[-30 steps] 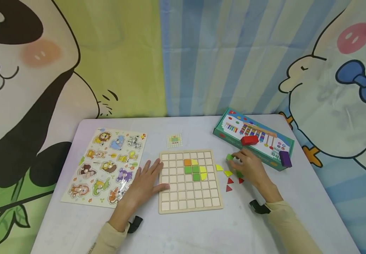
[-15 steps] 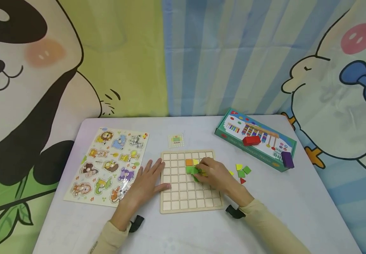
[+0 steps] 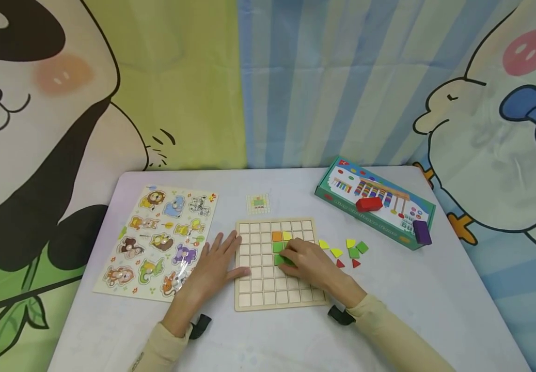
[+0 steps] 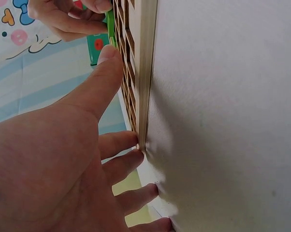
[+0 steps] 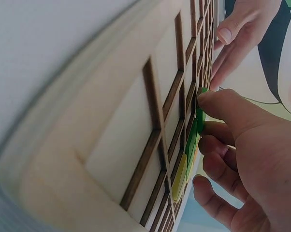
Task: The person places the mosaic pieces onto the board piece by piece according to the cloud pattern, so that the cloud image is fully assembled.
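Note:
A wooden grid board (image 3: pixel 254 285) lies mid-table, with an orange square tile (image 3: pixel 277 236), green tiles and yellow tiles in its cells. My right hand (image 3: pixel 312 264) is over the board and pinches a green square tile (image 5: pixel 200 112) between thumb and index finger, low against the grid. It hides part of the tile group in the head view; a yellow tile (image 5: pixel 180 178) shows beneath it in the right wrist view. My left hand (image 3: pixel 212 267) rests at the board's left edge with straight, spread fingers, its thumb over the rim.
Loose yellow, green and red tiles lie right of the board, including a green tile (image 3: pixel 363 247). A small pattern card (image 3: pixel 258 204) lies behind it. An animal puzzle sheet (image 3: pixel 156 243) is at left. A green box (image 3: pixel 342 204) at back right carries red and purple blocks.
My right hand has gone left from the loose tiles to the board, carrying a green tile, then shifted slightly down toward a lower cell. My left hand stays at the board's edge.

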A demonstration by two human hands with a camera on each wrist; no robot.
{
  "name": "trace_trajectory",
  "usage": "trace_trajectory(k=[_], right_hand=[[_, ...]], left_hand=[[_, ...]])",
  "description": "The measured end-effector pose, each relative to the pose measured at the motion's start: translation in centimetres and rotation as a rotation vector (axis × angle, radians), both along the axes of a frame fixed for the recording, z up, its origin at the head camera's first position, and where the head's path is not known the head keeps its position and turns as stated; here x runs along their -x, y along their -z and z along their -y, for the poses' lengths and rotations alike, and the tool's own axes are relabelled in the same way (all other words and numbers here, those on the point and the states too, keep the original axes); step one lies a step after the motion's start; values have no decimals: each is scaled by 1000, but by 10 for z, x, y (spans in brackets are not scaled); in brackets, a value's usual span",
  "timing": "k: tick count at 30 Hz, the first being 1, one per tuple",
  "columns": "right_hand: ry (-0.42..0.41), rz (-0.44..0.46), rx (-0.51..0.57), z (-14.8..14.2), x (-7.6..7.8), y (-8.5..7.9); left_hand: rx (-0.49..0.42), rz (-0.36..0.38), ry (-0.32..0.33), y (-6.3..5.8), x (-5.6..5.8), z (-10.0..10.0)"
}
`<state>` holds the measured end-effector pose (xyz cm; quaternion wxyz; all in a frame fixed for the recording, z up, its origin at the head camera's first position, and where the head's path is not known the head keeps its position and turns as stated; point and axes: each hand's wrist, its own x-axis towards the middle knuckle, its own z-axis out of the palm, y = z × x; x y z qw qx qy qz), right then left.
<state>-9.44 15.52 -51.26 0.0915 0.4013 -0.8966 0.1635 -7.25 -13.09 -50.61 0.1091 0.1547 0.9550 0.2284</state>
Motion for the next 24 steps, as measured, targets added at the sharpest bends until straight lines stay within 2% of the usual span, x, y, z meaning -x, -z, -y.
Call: trace_trajectory(k=[17, 24], right_hand=[[23, -16, -10, 1, 2, -3], [24, -4, 8, -1, 2, -3]], left_hand=[[15, -28, 4, -2, 2, 0], [14, -14, 6, 1, 2, 1]])
